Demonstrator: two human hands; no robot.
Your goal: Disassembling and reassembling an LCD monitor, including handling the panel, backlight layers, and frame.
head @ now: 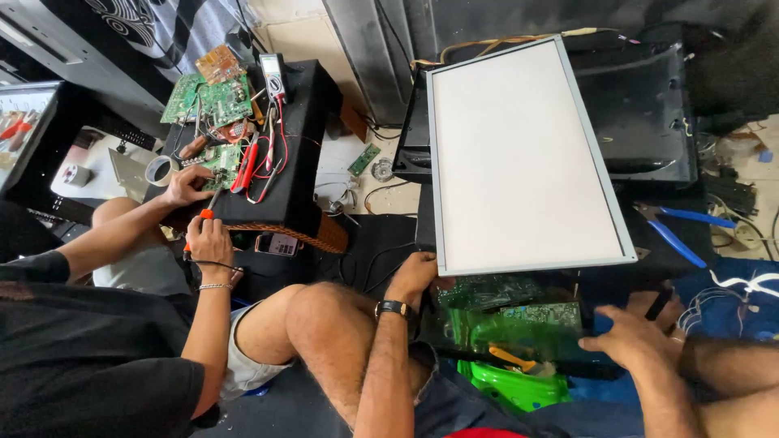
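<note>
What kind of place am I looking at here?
Probably an informal electronics repair spot worked on the floor: green circuit boards with a multimeter on a black box, a large white flat display panel, blue-handled pliers.

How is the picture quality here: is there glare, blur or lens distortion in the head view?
Head view: wide-angle bending tilts the white panel and edges; the panel is bright, nearly washed out; the left hand and right hand are sharp; lower corners fall dark.
</note>
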